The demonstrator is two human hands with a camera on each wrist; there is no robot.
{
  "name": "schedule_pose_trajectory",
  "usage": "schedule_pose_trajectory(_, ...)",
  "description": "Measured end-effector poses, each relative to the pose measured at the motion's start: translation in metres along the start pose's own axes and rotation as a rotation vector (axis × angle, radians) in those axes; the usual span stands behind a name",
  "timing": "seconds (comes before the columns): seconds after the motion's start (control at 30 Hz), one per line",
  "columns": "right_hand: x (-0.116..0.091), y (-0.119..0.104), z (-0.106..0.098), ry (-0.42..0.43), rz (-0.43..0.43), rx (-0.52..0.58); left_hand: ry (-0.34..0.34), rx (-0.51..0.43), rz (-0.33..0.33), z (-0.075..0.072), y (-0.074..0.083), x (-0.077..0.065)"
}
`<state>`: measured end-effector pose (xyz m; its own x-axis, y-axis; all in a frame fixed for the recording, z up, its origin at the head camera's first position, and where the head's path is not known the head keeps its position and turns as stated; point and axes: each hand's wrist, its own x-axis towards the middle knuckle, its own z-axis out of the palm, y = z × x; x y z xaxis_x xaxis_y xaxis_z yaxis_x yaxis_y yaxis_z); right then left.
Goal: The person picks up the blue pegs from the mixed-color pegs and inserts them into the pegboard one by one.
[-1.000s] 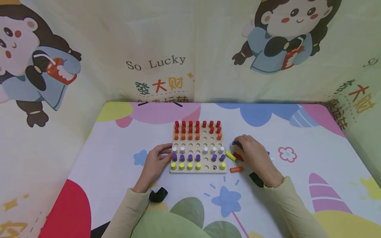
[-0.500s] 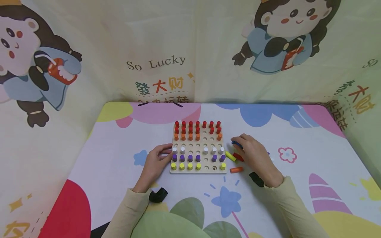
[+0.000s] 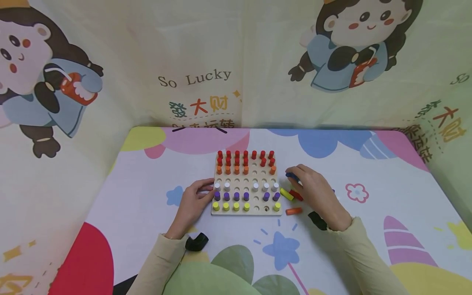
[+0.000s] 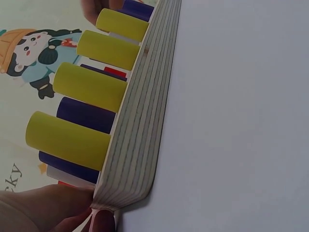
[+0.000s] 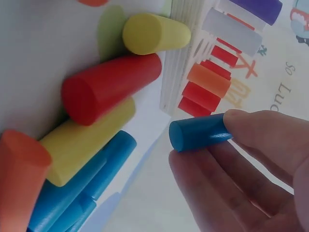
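Observation:
A wooden pegboard [image 3: 246, 213] stands in the middle of the table, with rows of red, orange, white, purple and yellow pegs upright in it. My left hand [image 3: 195, 200] grips the board's left edge, the thumb and a fingertip at its corner in the left wrist view. Just right of the board, my right hand [image 3: 318, 193] pinches a blue peg [image 5: 200, 132] between thumb and fingers. Loose pegs lie below that hand: a yellow peg [image 3: 286, 194], a red peg [image 3: 296, 195], an orange peg [image 3: 293, 211] and several blue pegs [image 5: 113, 163]. Several holes in the board are bare.
The table [image 3: 147, 229] wears a white cover with printed shapes. Behind it hangs a cream cloth [image 3: 273, 94] printed with cartoon figures and lettering. Black wrist-worn pieces [image 3: 197, 242] show beside both cuffs.
My right hand has shifted slightly up and toward the board with the blue peg in its pinch. The left hand keeps its place at the board's edge.

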<state>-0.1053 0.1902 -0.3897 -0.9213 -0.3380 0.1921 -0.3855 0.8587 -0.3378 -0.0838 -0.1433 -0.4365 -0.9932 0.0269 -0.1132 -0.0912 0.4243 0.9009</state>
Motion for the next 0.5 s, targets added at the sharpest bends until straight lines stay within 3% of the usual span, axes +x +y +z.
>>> schedule_pose_trajectory(0.5, 0.0057, -0.0089, -0.0051, 0.014, -0.023, 0.05, 0.003, -0.003, 0.018, -0.0005, -0.0024, -0.0003)
